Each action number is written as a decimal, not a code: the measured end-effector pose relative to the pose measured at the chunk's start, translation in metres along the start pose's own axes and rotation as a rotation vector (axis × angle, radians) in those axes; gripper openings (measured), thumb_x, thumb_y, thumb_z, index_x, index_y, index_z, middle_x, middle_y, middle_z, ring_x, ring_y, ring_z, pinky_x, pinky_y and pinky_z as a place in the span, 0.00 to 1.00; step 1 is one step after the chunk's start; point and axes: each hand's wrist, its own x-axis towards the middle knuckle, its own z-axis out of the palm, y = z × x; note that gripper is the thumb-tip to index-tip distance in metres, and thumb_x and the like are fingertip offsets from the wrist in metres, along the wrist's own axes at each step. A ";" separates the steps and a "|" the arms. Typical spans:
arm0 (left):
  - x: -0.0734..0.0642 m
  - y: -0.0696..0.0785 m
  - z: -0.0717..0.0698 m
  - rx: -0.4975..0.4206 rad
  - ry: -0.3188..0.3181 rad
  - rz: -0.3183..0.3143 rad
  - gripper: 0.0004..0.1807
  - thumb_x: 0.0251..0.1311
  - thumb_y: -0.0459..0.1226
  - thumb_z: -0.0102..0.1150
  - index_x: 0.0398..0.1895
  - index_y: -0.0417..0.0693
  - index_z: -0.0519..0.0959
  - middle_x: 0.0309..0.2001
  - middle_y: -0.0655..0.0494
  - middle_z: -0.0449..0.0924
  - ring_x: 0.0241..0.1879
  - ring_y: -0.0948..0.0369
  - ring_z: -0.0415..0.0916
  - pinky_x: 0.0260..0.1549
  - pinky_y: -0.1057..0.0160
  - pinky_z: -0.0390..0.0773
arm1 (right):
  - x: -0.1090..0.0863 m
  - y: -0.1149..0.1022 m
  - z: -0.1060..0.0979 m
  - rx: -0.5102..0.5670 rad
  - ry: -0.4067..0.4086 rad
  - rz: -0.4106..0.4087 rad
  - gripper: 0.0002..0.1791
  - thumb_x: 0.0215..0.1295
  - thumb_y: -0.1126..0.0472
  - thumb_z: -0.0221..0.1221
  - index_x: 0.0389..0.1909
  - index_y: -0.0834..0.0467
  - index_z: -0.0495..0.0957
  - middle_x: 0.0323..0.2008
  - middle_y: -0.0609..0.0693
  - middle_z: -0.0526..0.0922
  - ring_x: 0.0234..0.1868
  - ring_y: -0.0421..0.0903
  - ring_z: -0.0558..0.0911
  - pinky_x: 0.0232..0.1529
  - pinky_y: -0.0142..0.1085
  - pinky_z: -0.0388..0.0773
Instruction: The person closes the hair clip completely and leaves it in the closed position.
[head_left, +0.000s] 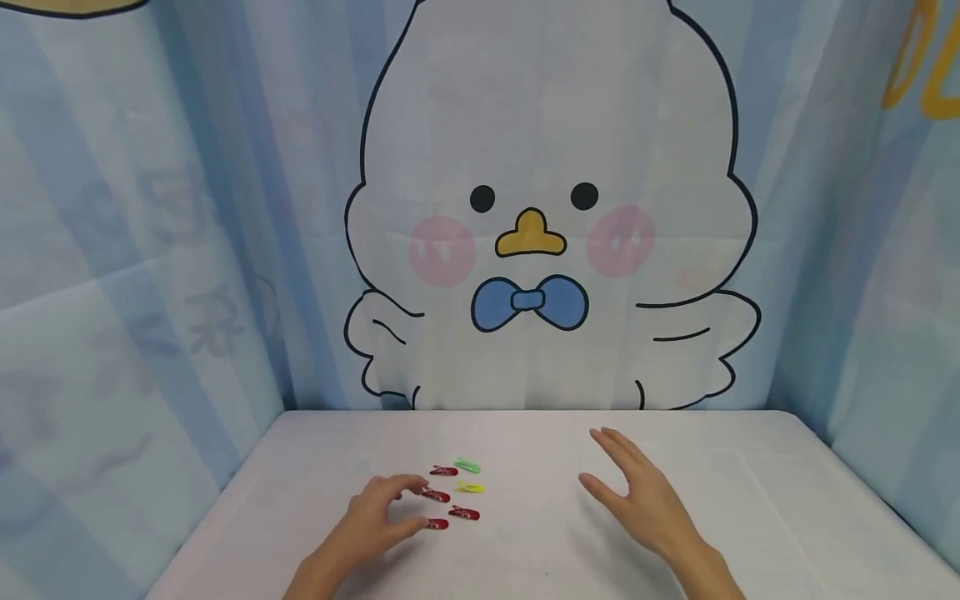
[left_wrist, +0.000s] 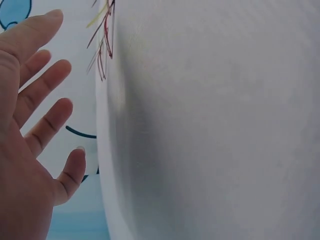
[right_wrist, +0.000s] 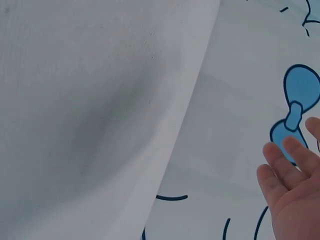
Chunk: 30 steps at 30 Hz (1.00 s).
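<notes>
Several small dark red hair clips lie on the white table, one red clip (head_left: 465, 513) at the front right of the group. Beside them are a green hair clip (head_left: 467, 465) and a yellow hair clip (head_left: 470, 488). My left hand (head_left: 375, 518) hovers at the group's left side, thumb and fingers spread apart, and partly overlaps the nearest red clips in the head view. Nothing shows in its grasp in the left wrist view, where the clips (left_wrist: 106, 37) appear edge-on beyond the fingers. To the right, away from the clips, my right hand (head_left: 637, 500) is held above the table with fingers extended, holding nothing.
The white tabletop (head_left: 525, 558) has rounded far corners. Behind it hangs a cloth backdrop (head_left: 547, 358) with a cartoon bird and blue bow tie. Blue and white curtains (head_left: 112, 333) stand along both sides.
</notes>
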 end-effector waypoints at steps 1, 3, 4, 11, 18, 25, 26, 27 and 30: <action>0.001 0.000 0.000 -0.007 -0.005 -0.001 0.23 0.56 0.45 0.74 0.55 0.54 0.81 0.47 0.63 0.80 0.49 0.55 0.71 0.48 0.38 0.68 | 0.001 -0.001 0.001 0.005 0.002 -0.005 0.36 0.67 0.45 0.65 0.72 0.56 0.70 0.71 0.60 0.67 0.69 0.64 0.68 0.60 0.64 0.67; 0.002 0.000 0.000 -0.024 -0.013 -0.002 0.21 0.55 0.45 0.75 0.52 0.54 0.81 0.46 0.63 0.80 0.49 0.55 0.71 0.49 0.40 0.69 | 0.002 -0.002 0.002 0.010 0.002 -0.007 0.36 0.67 0.45 0.65 0.71 0.56 0.70 0.71 0.59 0.68 0.69 0.63 0.69 0.60 0.63 0.67; 0.003 0.000 0.000 -0.033 -0.019 -0.006 0.20 0.55 0.44 0.75 0.51 0.55 0.82 0.45 0.64 0.80 0.48 0.55 0.71 0.49 0.41 0.70 | 0.002 -0.003 0.002 0.011 0.000 -0.005 0.36 0.67 0.44 0.65 0.71 0.55 0.70 0.71 0.59 0.68 0.68 0.63 0.69 0.60 0.63 0.67; 0.008 -0.005 0.004 -0.050 -0.055 -0.017 0.18 0.54 0.43 0.76 0.48 0.56 0.83 0.42 0.66 0.79 0.46 0.56 0.70 0.47 0.45 0.70 | 0.005 -0.009 0.005 0.013 -0.006 -0.003 0.35 0.67 0.45 0.65 0.71 0.55 0.70 0.70 0.59 0.69 0.68 0.62 0.69 0.60 0.62 0.68; 0.014 -0.006 0.005 -0.075 -0.104 -0.015 0.18 0.53 0.39 0.77 0.48 0.54 0.83 0.40 0.65 0.78 0.45 0.56 0.69 0.45 0.49 0.72 | 0.007 -0.009 0.007 0.015 0.002 -0.014 0.35 0.67 0.44 0.64 0.71 0.53 0.71 0.70 0.58 0.70 0.68 0.62 0.70 0.60 0.62 0.68; 0.019 -0.007 0.005 -0.080 -0.162 -0.022 0.17 0.53 0.35 0.75 0.46 0.51 0.84 0.36 0.64 0.78 0.41 0.57 0.69 0.44 0.51 0.72 | 0.009 -0.010 0.010 0.018 -0.001 -0.015 0.34 0.66 0.46 0.66 0.71 0.53 0.71 0.69 0.58 0.70 0.68 0.62 0.70 0.60 0.62 0.68; 0.020 -0.007 0.005 -0.077 -0.165 -0.018 0.17 0.53 0.35 0.75 0.46 0.51 0.84 0.36 0.64 0.78 0.41 0.57 0.69 0.44 0.52 0.72 | 0.009 -0.010 0.011 0.020 -0.002 -0.015 0.34 0.66 0.46 0.66 0.71 0.53 0.71 0.69 0.58 0.70 0.68 0.62 0.70 0.60 0.62 0.68; 0.020 -0.007 0.005 -0.074 -0.168 -0.017 0.16 0.53 0.34 0.75 0.46 0.51 0.83 0.35 0.65 0.78 0.40 0.58 0.69 0.44 0.52 0.72 | 0.009 -0.010 0.011 0.021 -0.002 -0.015 0.34 0.66 0.45 0.66 0.71 0.53 0.71 0.69 0.58 0.70 0.68 0.62 0.70 0.60 0.62 0.68; 0.020 -0.008 0.004 -0.069 -0.173 -0.012 0.16 0.53 0.33 0.75 0.45 0.50 0.83 0.34 0.65 0.78 0.39 0.58 0.69 0.42 0.54 0.71 | 0.010 -0.010 0.011 0.023 -0.001 -0.019 0.34 0.67 0.46 0.66 0.71 0.53 0.71 0.69 0.58 0.70 0.68 0.62 0.70 0.60 0.62 0.68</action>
